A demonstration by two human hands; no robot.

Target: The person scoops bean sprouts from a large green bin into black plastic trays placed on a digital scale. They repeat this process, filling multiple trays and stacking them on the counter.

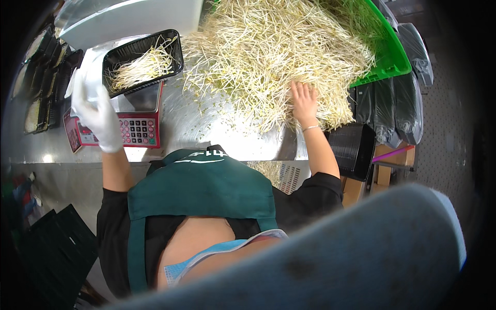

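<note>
My left hand [99, 122] wears a white glove and is raised over the left side of a red digital scale [153, 135]. Its thumb and fingers are apart, with no object seen between them. Just beyond it, a black plastic tray [176, 58] rests tilted on the scale's metal pan, partly filled with bean sprouts [145, 69]. My bare right hand [305, 104] lies palm down on the near right slope of a large heap of sprouts [271, 50]. Its fingertips touch the sprouts; the thumb and palm are hidden.
A green plastic crate [391, 58] lies tipped behind the heap. Nested black trays [352, 151] stand by the right table edge, near plastic-wrapped tray stacks [407, 104]. Filled trays [38, 112] are stacked at left. A white bin [131, 23] stands behind the scale on the metal table [182, 128].
</note>
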